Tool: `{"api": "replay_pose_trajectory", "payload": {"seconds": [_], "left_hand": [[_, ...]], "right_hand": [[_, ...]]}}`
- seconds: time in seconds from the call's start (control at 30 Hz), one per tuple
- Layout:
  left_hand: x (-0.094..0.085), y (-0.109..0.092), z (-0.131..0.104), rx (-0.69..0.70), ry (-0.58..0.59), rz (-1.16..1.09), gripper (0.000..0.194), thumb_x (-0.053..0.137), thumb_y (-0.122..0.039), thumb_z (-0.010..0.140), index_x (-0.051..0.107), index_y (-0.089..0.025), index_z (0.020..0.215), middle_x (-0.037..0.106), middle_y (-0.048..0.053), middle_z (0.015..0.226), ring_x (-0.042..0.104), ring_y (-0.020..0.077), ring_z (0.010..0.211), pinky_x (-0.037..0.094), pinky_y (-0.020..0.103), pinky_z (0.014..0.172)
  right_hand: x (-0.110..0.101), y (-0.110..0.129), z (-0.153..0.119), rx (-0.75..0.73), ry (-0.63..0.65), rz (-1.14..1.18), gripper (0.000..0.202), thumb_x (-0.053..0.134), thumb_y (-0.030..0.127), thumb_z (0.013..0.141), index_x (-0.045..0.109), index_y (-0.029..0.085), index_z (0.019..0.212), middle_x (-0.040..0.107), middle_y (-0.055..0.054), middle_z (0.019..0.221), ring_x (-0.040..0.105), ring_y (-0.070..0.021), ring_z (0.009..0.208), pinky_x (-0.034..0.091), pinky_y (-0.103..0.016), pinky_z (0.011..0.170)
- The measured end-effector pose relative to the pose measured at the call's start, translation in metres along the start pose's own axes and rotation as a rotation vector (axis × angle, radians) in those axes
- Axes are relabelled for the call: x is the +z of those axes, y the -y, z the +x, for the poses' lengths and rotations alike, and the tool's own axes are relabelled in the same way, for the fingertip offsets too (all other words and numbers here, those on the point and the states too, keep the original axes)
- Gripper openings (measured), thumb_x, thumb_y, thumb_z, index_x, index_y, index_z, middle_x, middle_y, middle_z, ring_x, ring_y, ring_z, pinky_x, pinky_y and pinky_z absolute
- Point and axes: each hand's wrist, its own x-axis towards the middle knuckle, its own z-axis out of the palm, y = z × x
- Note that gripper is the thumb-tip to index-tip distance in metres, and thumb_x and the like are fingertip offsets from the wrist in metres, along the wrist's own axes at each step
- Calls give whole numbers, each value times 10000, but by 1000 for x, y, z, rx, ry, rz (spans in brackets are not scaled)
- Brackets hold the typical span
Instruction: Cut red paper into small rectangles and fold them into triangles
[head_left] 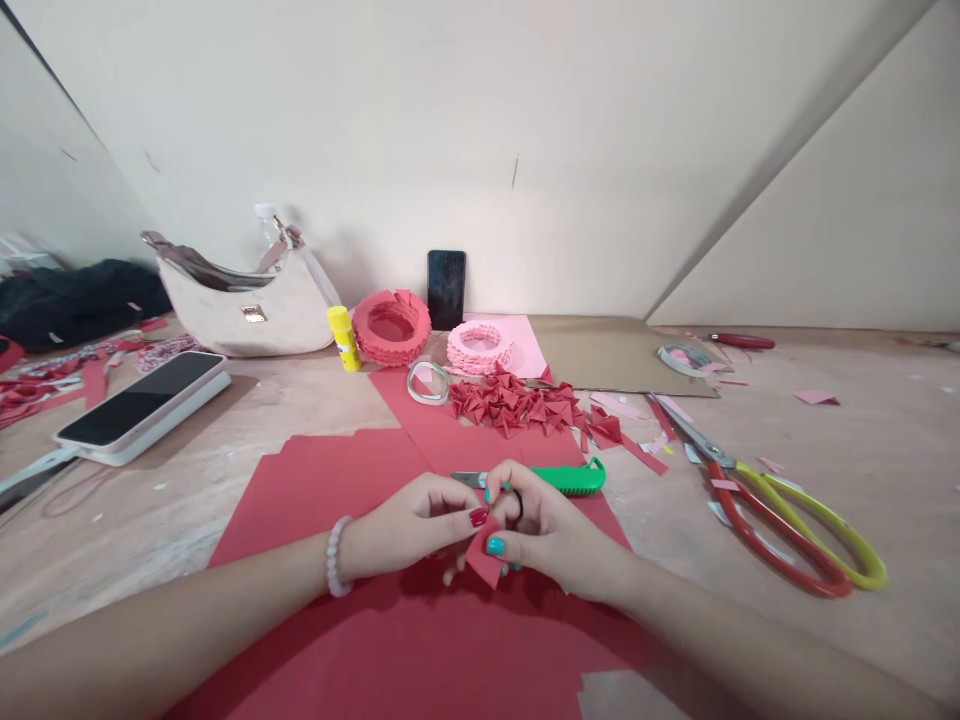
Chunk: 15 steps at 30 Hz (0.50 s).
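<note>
A small folded piece of red paper (486, 562) is pinched between my two hands, above large red sheets (300, 490). My left hand (416, 530) grips its upper left edge with thumb and fingers. My right hand (544, 535) has its thumb flat on the front of the piece, with fingers curled behind. Just behind my hands lies a green utility knife (574, 478) with its blade out, partly hidden by my right fingers. A heap of folded red paper triangles (517, 402) sits farther back.
Scissors (780, 510) with red and yellow handles lie right. Behind are a red paper ring (391, 328), a pink ring (480, 347), a glue stick (344, 338), tape (428, 383) and an upright phone (446, 290). At left are a white bag (247, 315) and another phone (142, 405).
</note>
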Motion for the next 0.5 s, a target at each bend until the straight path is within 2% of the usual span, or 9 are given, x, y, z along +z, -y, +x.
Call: {"api": "replay_pose_trajectory", "payload": {"seconds": [0.3,0.5], "left_hand": [[0,-4,-2,-49,86,-76,321,490,-428,790,459,-130,673,483,-35,508,449,51,408,333,153,429],[1,-4,-2,-41,74,16,209,471,-279,787,476,-129,642,465,-38,492,445,60,415,346,158,431]], "right_hand": [[1,2,-2,0,45,14,308,642,263,718,350,199,795,365,85,623,351,-36,518,299,-163,480],[2,1,-4,5,63,-25,295,632,240,727,348,189,787,344,75,663,296,-38,537,233,-175,478]]}}
